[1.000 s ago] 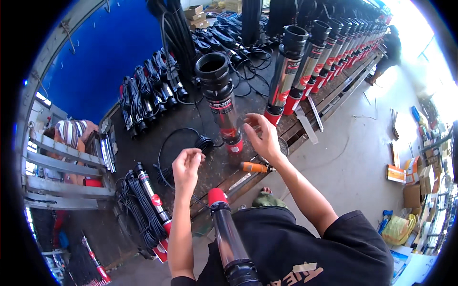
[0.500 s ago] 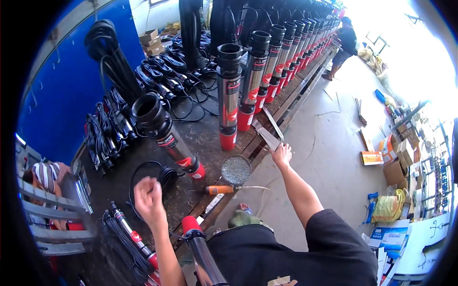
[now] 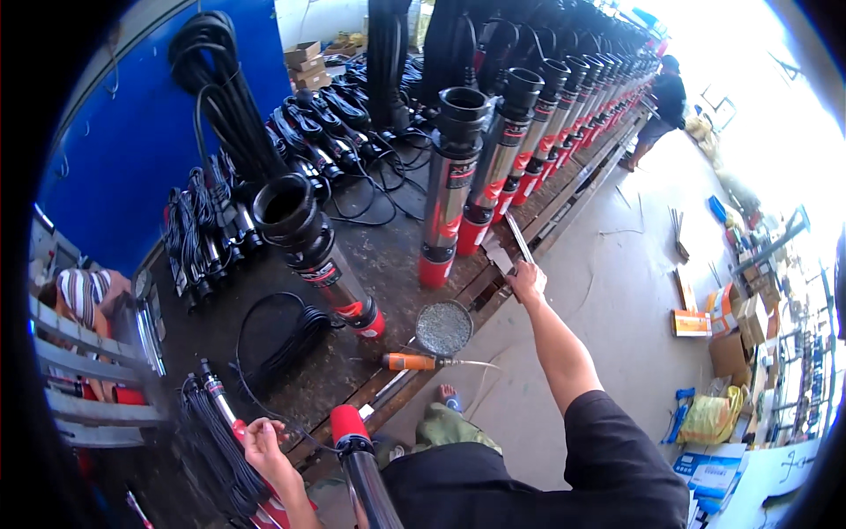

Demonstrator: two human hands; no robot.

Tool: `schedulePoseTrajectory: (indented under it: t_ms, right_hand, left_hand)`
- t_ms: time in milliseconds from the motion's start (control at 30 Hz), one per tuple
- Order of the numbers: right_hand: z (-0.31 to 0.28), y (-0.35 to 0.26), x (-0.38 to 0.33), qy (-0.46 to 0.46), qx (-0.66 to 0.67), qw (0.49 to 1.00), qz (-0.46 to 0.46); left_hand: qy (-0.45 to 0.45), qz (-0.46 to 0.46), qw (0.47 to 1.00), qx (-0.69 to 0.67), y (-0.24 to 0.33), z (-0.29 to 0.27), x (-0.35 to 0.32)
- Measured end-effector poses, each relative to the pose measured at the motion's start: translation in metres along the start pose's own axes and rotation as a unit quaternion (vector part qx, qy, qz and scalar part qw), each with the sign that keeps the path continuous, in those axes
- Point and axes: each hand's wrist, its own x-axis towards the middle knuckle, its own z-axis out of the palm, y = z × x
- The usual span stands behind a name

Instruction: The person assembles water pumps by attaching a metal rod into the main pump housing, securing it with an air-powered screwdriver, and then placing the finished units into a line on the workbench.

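Head view: right hand (image 3: pixel 527 280) gripping a metal strip (image 3: pixel 518 238), left hand (image 3: pixel 263 445) clutching black cable (image 3: pixel 211 441), red-capped pump (image 3: pixel 357 450) not wired yet

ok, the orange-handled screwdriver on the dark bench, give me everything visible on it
The orange-handled screwdriver lies flat on the dark workbench, near its front edge. Its handle looks like orange plastic with a darker collar; a thin metal shaft points toward the person's right, tip reaching past the bench rail. It sits just below the round metal dish of small grey parts, close to it; contact cannot be told. Neither hand touches it.
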Motion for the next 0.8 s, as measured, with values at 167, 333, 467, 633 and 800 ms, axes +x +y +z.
schedulePoseTrajectory:
  t_ms: [167,333,467,633,800]
  right_hand:
    - [0.0,-0.004,0.008,0.015,-0.043,0.998,-0.043]
    - [-0.025,-0.012,-0.013,-0.025,0.076,0.997,0.002]
    - [-0.067,-0.065,-0.122,0.17,0.283,0.938,-0.108]
    - [-0.085,-0.199,-0.279,-0.071,0.407,0.888,-0.203]
    - [-0.066,-0.309,-0.321,-0.386,0.494,0.747,-0.221]
  left_hand:
    - [0.02,-0.032,0.999,-0.01,-0.024,-0.018,-0.012]
    - [0.0,-0.064,0.998,0.005,-0.035,-0.014,-0.023]
    - [-0.086,0.044,0.981,0.171,-0.07,-0.041,-0.027]
    - [-0.244,0.264,0.877,0.319,-0.011,0.015,-0.003]
    - [-0.278,0.375,0.825,0.318,0.002,0.036,0.011]
